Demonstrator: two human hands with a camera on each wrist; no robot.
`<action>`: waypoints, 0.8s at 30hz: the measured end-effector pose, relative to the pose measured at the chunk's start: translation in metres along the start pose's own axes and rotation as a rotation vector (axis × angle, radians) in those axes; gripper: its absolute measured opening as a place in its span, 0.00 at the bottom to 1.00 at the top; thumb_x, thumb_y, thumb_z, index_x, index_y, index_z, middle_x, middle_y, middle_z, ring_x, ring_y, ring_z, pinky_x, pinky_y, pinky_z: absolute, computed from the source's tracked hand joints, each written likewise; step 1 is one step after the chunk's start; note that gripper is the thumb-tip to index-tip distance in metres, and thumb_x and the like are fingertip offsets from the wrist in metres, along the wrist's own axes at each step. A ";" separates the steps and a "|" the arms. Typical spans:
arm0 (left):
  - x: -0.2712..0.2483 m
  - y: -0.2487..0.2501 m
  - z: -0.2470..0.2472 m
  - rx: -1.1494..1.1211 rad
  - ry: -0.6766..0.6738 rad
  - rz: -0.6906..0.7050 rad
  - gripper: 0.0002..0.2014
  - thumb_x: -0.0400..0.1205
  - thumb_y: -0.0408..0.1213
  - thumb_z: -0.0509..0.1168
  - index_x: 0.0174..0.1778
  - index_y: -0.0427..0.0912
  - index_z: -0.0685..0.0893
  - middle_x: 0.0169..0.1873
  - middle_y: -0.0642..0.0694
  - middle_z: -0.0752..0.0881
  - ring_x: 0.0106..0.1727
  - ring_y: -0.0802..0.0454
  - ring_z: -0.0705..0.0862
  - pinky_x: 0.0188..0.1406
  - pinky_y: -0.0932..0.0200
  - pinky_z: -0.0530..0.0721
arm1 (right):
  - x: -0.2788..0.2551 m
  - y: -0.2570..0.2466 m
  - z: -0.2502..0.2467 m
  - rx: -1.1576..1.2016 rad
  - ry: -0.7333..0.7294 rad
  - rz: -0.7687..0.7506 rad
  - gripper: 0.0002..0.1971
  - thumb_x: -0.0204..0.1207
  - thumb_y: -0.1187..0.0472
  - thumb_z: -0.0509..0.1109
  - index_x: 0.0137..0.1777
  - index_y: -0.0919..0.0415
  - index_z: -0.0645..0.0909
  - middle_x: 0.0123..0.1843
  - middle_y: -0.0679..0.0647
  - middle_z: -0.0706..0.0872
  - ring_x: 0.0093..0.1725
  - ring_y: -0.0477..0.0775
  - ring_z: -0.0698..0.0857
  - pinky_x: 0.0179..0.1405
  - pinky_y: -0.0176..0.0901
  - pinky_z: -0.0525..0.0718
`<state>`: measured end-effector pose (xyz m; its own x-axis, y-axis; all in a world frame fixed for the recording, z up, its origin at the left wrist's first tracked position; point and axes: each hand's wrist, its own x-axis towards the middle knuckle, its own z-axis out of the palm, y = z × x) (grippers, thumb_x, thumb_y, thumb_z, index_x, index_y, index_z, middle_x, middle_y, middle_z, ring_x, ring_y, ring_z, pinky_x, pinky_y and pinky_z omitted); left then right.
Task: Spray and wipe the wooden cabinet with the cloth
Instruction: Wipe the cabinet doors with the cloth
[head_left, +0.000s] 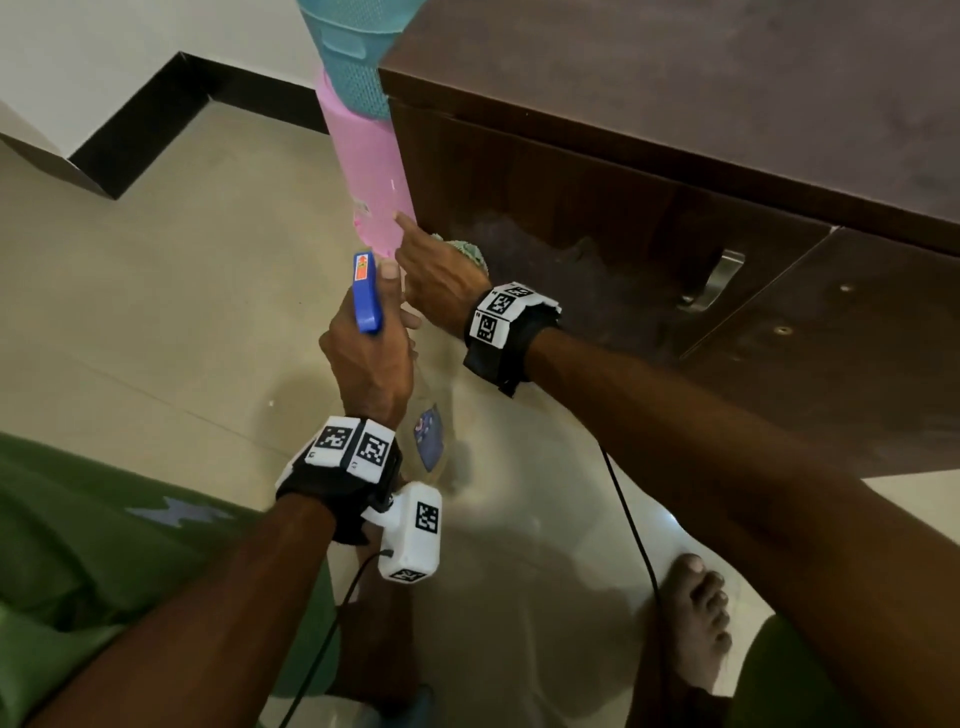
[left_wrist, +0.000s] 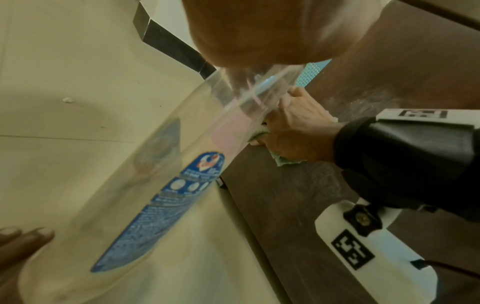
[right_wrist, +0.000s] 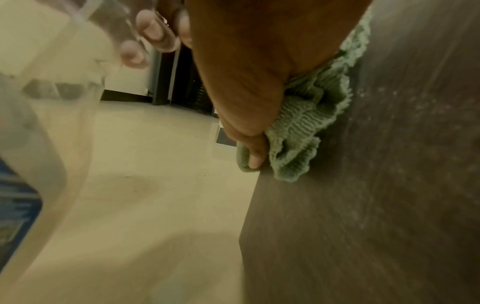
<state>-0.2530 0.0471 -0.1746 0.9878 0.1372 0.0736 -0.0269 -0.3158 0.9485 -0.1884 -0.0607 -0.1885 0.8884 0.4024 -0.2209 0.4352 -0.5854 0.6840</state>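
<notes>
My left hand (head_left: 382, 312) grips the neck of a clear spray bottle (head_left: 428, 436) with a blue trigger head (head_left: 365, 291) and a blue label, held upright in front of the cabinet's left corner. My right hand (head_left: 439, 265) holds a bunched green cloth (head_left: 470, 252) against the front of the dark wooden cabinet (head_left: 623, 197), near its left edge. The right wrist view shows the cloth (right_wrist: 306, 115) pinched under my fingers and pressed to the wood (right_wrist: 376, 185). A pale misted patch (head_left: 540, 244) shows on the door beside the cloth. In the left wrist view the bottle (left_wrist: 161, 185) fills the middle.
A pink bin (head_left: 366, 171) with a teal perforated basket (head_left: 348, 57) stacked on it stands against the cabinet's left side. A metal handle (head_left: 719, 280) sits on the door to the right. Beige tiled floor (head_left: 182, 312) lies to the left; my bare foot (head_left: 696, 613) is below.
</notes>
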 end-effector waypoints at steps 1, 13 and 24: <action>0.000 0.000 -0.001 0.013 -0.014 -0.004 0.37 0.79 0.70 0.54 0.46 0.35 0.86 0.27 0.47 0.88 0.24 0.40 0.85 0.33 0.41 0.90 | -0.002 -0.001 0.001 -0.021 0.009 -0.022 0.12 0.80 0.56 0.69 0.58 0.55 0.89 0.64 0.59 0.85 0.78 0.65 0.72 0.85 0.66 0.49; -0.008 -0.009 0.019 -0.039 -0.017 -0.022 0.37 0.78 0.72 0.54 0.42 0.36 0.85 0.27 0.45 0.89 0.25 0.37 0.86 0.38 0.37 0.88 | -0.050 0.063 -0.010 0.033 0.958 0.407 0.14 0.86 0.64 0.62 0.67 0.65 0.83 0.74 0.58 0.80 0.75 0.63 0.77 0.78 0.59 0.69; -0.018 0.000 0.024 -0.016 -0.061 -0.005 0.35 0.77 0.71 0.56 0.43 0.38 0.86 0.27 0.46 0.89 0.28 0.39 0.87 0.41 0.36 0.88 | -0.063 0.040 0.020 0.225 0.753 0.212 0.21 0.84 0.68 0.58 0.76 0.68 0.74 0.80 0.60 0.72 0.81 0.63 0.69 0.81 0.59 0.67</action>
<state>-0.2669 0.0225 -0.1833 0.9954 0.0810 0.0503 -0.0238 -0.3003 0.9536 -0.2241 -0.1232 -0.1615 0.6539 0.5854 0.4794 0.3583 -0.7976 0.4853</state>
